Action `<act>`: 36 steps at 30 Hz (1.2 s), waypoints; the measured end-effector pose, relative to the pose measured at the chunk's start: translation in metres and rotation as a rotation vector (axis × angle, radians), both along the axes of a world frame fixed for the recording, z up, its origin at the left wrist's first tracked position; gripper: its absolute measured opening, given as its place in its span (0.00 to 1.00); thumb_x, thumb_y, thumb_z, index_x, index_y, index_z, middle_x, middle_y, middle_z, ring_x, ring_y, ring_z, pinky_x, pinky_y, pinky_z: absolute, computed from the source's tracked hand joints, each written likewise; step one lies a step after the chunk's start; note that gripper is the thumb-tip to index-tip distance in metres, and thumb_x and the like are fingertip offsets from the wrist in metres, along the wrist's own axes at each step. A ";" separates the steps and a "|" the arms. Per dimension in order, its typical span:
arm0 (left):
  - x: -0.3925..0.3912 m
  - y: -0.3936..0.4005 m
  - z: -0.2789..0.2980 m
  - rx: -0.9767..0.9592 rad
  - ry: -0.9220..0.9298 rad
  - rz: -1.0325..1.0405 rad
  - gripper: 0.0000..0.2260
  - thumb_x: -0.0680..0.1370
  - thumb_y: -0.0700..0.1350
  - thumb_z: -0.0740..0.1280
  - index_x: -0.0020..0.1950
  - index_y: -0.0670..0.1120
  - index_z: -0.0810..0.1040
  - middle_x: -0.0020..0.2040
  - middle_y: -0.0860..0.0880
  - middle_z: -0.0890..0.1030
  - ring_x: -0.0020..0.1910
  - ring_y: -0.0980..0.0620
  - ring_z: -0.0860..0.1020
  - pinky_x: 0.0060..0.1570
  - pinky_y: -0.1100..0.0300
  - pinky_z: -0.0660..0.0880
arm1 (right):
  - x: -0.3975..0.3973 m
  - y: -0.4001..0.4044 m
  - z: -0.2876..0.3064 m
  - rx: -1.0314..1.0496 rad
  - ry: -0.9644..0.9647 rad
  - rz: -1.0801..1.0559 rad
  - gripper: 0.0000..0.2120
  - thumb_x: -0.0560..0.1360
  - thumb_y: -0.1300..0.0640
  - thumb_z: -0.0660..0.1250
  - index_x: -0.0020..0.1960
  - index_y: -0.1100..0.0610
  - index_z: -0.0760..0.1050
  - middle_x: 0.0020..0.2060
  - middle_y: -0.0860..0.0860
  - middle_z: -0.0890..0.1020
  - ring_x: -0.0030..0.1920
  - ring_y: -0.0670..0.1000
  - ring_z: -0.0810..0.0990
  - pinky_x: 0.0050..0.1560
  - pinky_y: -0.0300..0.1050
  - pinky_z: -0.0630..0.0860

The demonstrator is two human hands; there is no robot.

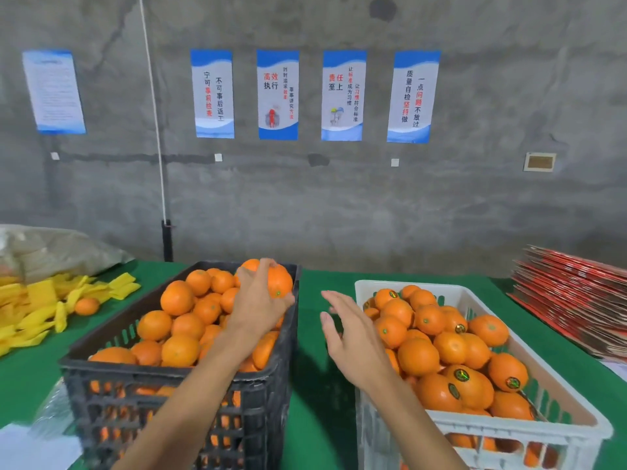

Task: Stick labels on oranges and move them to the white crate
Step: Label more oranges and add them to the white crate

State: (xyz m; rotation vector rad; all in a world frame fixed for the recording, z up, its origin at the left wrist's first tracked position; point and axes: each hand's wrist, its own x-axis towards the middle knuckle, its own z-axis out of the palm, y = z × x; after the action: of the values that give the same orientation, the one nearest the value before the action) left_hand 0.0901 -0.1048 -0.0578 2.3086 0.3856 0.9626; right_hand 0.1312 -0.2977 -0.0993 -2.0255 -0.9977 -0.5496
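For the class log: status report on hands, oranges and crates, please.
Left hand grips a round orange fruit above the black plastic crate. Right hand open, empty, beside the white plastic crate. Nothing in the way.

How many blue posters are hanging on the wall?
5. Four slogan posters hang in a row at and; one text notice hangs apart, far left.

On the wall above the black crate (176, 378), four blue-white posters (277, 95) reading 宁可事前检查 不可事后返工, 高效执行, 责任至上, 质量自检坚持做 一点问题不放过. Left of these, a notice (53, 91), text too small. Round stickers (461, 374) on oranges, unreadable.
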 end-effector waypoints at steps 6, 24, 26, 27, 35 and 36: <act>-0.091 -0.053 -0.035 -0.042 -0.285 -0.042 0.31 0.73 0.45 0.76 0.73 0.53 0.71 0.61 0.50 0.68 0.62 0.49 0.74 0.56 0.67 0.67 | -0.077 0.024 0.005 0.247 0.114 0.143 0.20 0.83 0.45 0.62 0.74 0.48 0.70 0.69 0.42 0.75 0.68 0.40 0.73 0.68 0.40 0.71; -0.219 -0.089 -0.242 -0.197 0.169 -0.150 0.32 0.71 0.41 0.78 0.72 0.51 0.69 0.66 0.51 0.71 0.59 0.51 0.75 0.54 0.63 0.71 | -0.191 -0.088 -0.212 -0.728 0.286 -0.045 0.22 0.86 0.43 0.51 0.74 0.48 0.71 0.75 0.50 0.70 0.75 0.54 0.67 0.73 0.49 0.64; -0.225 -0.088 -0.249 -0.215 0.186 -0.151 0.33 0.71 0.42 0.78 0.72 0.56 0.67 0.65 0.56 0.70 0.57 0.56 0.74 0.51 0.72 0.69 | -0.201 -0.104 -0.209 -0.755 0.238 -0.116 0.22 0.85 0.40 0.50 0.66 0.46 0.77 0.67 0.49 0.77 0.68 0.53 0.74 0.68 0.50 0.69; -0.227 -0.087 -0.251 -0.215 0.188 -0.152 0.34 0.71 0.42 0.78 0.72 0.57 0.67 0.64 0.58 0.69 0.56 0.59 0.73 0.50 0.76 0.67 | -0.207 -0.112 -0.206 -0.755 0.213 -0.154 0.21 0.85 0.39 0.49 0.58 0.46 0.79 0.57 0.46 0.80 0.60 0.52 0.77 0.63 0.49 0.73; -0.229 -0.094 -0.258 -0.220 0.212 -0.147 0.33 0.72 0.43 0.78 0.72 0.56 0.67 0.64 0.57 0.69 0.54 0.60 0.73 0.47 0.77 0.67 | -0.218 -0.147 -0.188 -0.865 0.198 -0.524 0.18 0.82 0.46 0.52 0.54 0.51 0.79 0.53 0.49 0.81 0.56 0.54 0.78 0.58 0.47 0.70; -0.228 -0.096 -0.259 -0.219 0.219 -0.152 0.33 0.72 0.43 0.78 0.72 0.56 0.67 0.65 0.57 0.69 0.55 0.58 0.73 0.48 0.77 0.66 | -0.216 -0.146 -0.189 -0.841 0.205 -0.492 0.18 0.83 0.45 0.53 0.57 0.51 0.79 0.58 0.49 0.80 0.60 0.54 0.77 0.61 0.48 0.70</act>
State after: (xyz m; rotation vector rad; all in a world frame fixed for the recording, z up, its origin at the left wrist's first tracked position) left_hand -0.1382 -0.2012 -0.3164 2.2100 0.3778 0.5660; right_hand -0.0849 -0.4434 -0.2883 -3.0426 -0.6411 -0.1461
